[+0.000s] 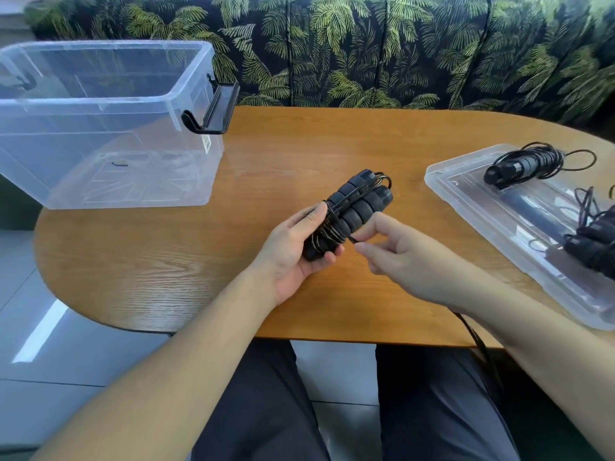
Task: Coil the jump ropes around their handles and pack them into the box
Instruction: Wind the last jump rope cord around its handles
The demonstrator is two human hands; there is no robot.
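At the centre of the worktop [266, 154], the left hand [293, 247] grips a pair of black foam handles [352, 207] held side by side, its fingers curled round their near ends, with the far ends pointing toward 1 o'clock. Thin black rope [327, 227] is wound in several turns round the handles just beside the left hand's fingers, and a loop of it sticks out past the far ends. The right hand [399, 254] sits just beside the handles at 4 o'clock of them, pinching the rope's free run between thumb and fingertips; the other fingers are loosely bent. From under the right wrist a length of rope drops over the worktop's near edge toward 5 o'clock. At 10 o'clock stands the clear box [100, 128], open at the top, with a black latch [213, 111] hanging on its near right end; nothing but a small dark scrap shows inside it. At 3 o'clock lies the clear lid [499, 211], flat on the worktop, carrying a coiled rope [525, 164] at its far end and a second bundle [595, 241] at its right edge, partly cut off. Behind the worktop runs a sofa [399, 44] with a palm-leaf print.
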